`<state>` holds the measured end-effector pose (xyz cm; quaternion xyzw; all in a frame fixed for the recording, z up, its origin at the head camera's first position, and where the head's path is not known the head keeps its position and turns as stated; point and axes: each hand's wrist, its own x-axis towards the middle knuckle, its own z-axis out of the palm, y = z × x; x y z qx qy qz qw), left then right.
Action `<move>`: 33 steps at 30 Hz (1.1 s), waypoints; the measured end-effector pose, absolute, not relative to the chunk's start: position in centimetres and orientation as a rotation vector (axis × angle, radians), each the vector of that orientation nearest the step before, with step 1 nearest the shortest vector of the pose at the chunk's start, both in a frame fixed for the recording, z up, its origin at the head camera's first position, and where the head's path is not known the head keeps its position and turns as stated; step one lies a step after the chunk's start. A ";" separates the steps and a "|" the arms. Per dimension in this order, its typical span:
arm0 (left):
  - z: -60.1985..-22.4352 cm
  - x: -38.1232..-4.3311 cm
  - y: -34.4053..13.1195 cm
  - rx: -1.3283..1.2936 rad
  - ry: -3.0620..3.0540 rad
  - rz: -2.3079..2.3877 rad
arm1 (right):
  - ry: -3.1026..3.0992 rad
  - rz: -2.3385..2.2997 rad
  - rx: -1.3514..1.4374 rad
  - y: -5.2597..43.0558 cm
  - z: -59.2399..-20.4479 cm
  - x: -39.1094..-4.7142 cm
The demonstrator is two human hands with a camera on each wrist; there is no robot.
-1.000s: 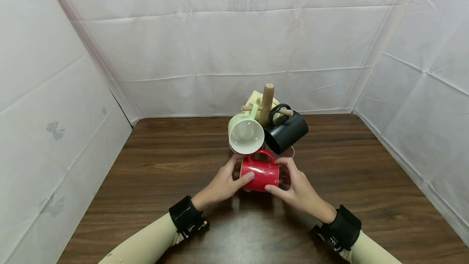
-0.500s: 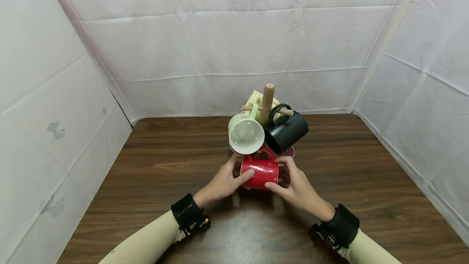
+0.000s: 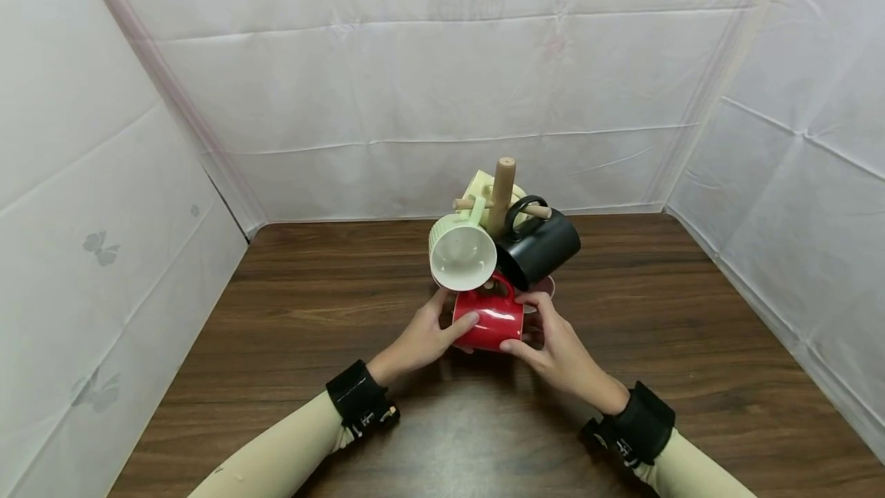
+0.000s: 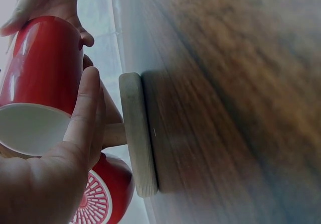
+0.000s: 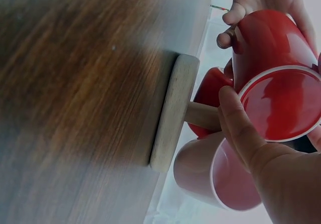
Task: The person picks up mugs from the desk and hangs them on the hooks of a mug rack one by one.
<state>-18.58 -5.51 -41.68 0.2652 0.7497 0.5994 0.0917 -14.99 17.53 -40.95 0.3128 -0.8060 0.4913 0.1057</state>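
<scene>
Both hands hold a red mug (image 3: pixel 492 324) lying on its side, handle upward, at the front of a wooden mug tree (image 3: pixel 504 187). My left hand (image 3: pixel 423 338) grips the mouth end, thumb across the side; the white inside shows in the left wrist view. On the base end, my right hand (image 3: pixel 563 348) pinches with thumb and fingers. The handle loop reaches up close under a pale green mug (image 3: pixel 462 256), with a light peg end showing inside the loop. In the right wrist view, the mug's red base (image 5: pixel 283 106) faces the right palm.
On the tree hang a black mug (image 3: pixel 542 248) at right and a pale yellow mug (image 3: pixel 477 183) behind. Lower are a pink mug (image 5: pixel 200 171) and another red mug (image 4: pixel 118 184) with a patterned base. The tree's wooden foot (image 4: pixel 136 133) stands on the brown table (image 3: pixel 332 290).
Both hands have moved the red mug slightly away from the body, toward the mug tree. Its handle has risen closer under the hanging mugs. Those mugs keep their places.
</scene>
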 end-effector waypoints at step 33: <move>-42.9 -20.4 -6.0 0.811 2.429 1.671 | -2.337 1.345 0.862 16.7 -42.1 -15.3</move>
